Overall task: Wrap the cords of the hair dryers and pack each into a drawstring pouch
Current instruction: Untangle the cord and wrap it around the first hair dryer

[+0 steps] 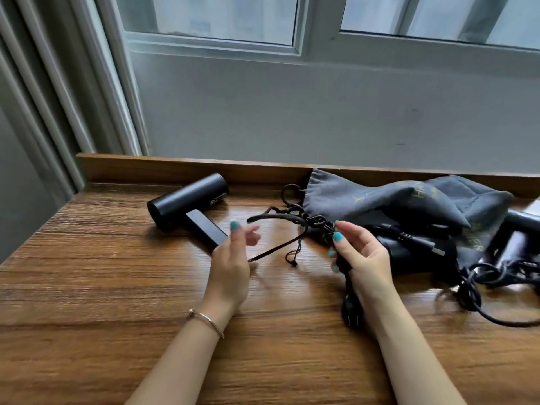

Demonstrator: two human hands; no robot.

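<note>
On a wooden desk (87,287) below a window (210,19), your two bare forearms reach in from the near edge toward a heap of grey drawstring pouches (365,197), the landmark for everything else. Your right hand (362,255) is raised just in front of the pouches, palm turned inward, its thumb and fingers curled round a bunched black power cord (346,276); the cord's plug (350,314) hangs down beneath the wrist, nearer you than the pouches. The thumb tip, nail painted teal, sits against the knotted dark drawstrings (309,220) at the pouch mouth. Your left hand (230,258) hovers to the left of the pouches, wrist cocked up off the desk, a thin bracelet (206,318) on it. Its fingers are loosely spread and blurred; a thin string (277,247) runs from the drawstring tangle toward that hand, but whether the fingers pinch it cannot be told.

A black hair dryer (187,203) lies on its side well to the left of the pouches, barrel toward the desk's raised back lip (175,168), folded handle pointing at your left hand, touched by neither hand. Another black dryer body (415,252) lies partly under the front of the pouches, a plug end (423,244) resting across it. To the right of the pouches, more black cord (482,285) loops loosely on the desk, and a further dark dryer part (523,220) shows at the frame edge.
</note>
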